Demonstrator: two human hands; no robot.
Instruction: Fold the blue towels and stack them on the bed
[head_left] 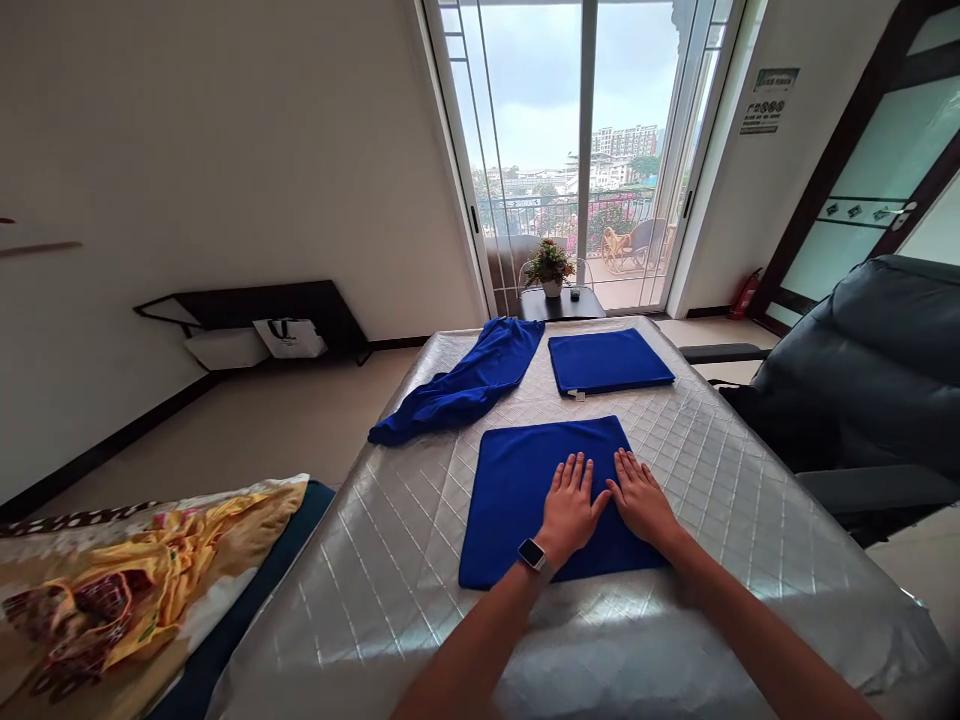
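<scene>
A folded blue cloth (510, 500) lies flat on the silver quilted table (390, 570) in front of me. My left hand (568, 508) rests palm down on it with fingers stretched out, a smartwatch on its wrist. My right hand (642, 498) lies flat beside it, fingers spread, thumb touching the left hand. Neither hand holds anything. Farther back sits a second folded blue cloth (607, 360). To its left lies a crumpled, unfolded blue cloth (465, 385) that reaches the table's left edge.
A dark armchair (877, 380) stands close to the table's right side. A patterned yellow cushion (112, 590) lies at lower left. Behind the table are a small stand with a potted plant (550, 266) and glass balcony doors (585, 150).
</scene>
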